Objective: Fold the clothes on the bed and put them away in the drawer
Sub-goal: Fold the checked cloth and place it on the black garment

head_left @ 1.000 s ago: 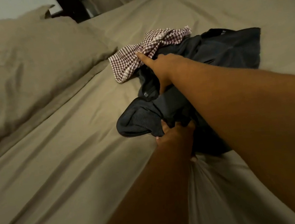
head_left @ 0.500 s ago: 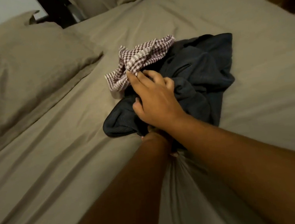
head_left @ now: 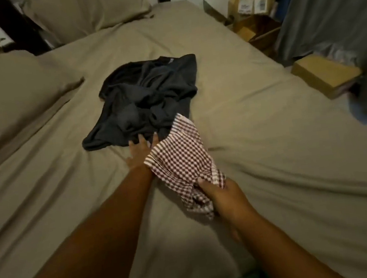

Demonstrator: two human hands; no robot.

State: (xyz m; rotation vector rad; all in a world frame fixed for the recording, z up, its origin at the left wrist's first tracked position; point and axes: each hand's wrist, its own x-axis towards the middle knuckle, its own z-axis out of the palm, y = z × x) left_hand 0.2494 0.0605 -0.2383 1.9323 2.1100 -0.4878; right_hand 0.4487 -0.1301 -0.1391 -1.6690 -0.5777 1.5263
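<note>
The red-and-white checked cloth (head_left: 180,162) has been pulled off the crumpled dark grey garment (head_left: 149,96) and now hangs nearer the person, one end bunched in the curled fingers of the right hand (head_left: 222,196). The left hand (head_left: 139,152) has let go, its fingers spread straight on the garment's near edge on the tan-sheeted bed (head_left: 269,128). With the two pieces apart, folding the checked one can likely begin.

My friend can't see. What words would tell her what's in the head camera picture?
A person's right hand grips a red-and-white checkered cloth over a tan bed, while the left hand touches a crumpled dark shirt with straight fingers. Pillows lie on the left; cardboard boxes stand beside the bed.
</note>
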